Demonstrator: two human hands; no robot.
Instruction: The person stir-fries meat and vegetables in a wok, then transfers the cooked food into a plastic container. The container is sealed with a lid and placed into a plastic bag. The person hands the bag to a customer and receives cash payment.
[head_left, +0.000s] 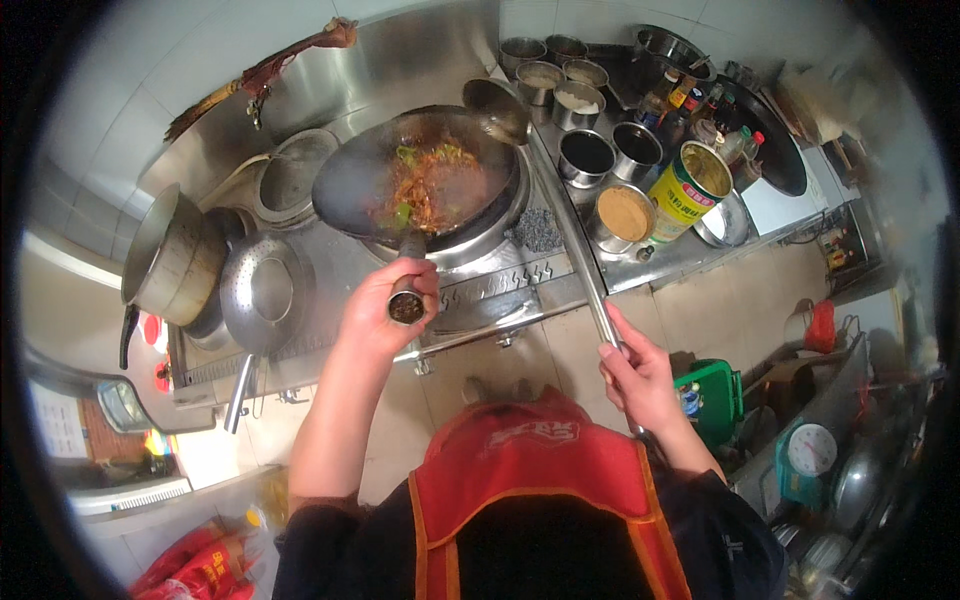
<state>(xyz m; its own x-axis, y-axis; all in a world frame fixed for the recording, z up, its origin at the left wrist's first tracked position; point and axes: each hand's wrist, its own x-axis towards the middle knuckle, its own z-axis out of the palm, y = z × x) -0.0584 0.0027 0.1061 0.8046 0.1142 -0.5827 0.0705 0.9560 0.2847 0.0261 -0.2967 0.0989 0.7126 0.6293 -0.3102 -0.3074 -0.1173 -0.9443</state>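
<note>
My left hand (394, 304) grips the handle of a dark steel wok (345, 187), which sits tilted over a round burner ring (480, 247). Inside the wok lies steaming food (435, 187) in reddish sauce with green pieces. My right hand (637, 371) is closed around the long metal handle of a cooking ladle (499, 112). The ladle's bowl is at the wok's upper right rim, and its handle runs down beside the seasoning pots. What the ladle holds cannot be made out.
Metal seasoning pots (586, 154), a yellow-green tin (690, 187) and several bottles (739, 142) stand to the right. On the left are a perforated strainer (266, 292), a deep pan (172, 255) and a round lidlike sieve (296, 176). A green bin (716, 401) is at lower right.
</note>
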